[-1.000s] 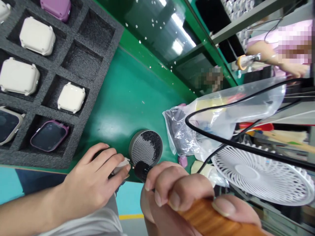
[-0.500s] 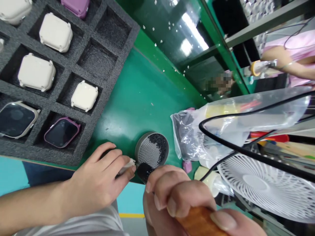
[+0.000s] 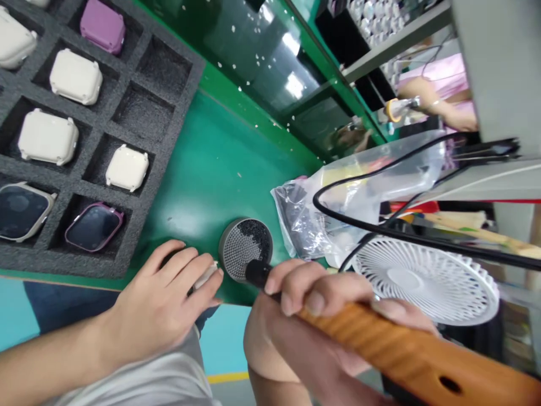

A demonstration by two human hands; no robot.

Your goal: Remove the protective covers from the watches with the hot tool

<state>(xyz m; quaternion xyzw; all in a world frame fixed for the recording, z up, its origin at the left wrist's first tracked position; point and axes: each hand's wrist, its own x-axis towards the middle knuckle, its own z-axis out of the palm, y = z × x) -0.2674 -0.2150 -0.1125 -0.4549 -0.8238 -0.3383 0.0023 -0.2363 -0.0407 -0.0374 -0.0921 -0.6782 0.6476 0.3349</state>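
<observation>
Two hands, both gripping.
Left hand (image 3: 160, 296) fingers pinched a light white watch case (image 3: 207, 276) edgewise; right hand (image 3: 313, 296) fingers wrapped a stiff wooden handle (image 3: 380, 344).

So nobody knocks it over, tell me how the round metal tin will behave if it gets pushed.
The round metal tin looks low and wide, so it would probably slide rather than tip. The black grains seem to lie loose on its mesh top, so a sharp jolt might scatter them. On its side, its round wall would likely roll.
</observation>
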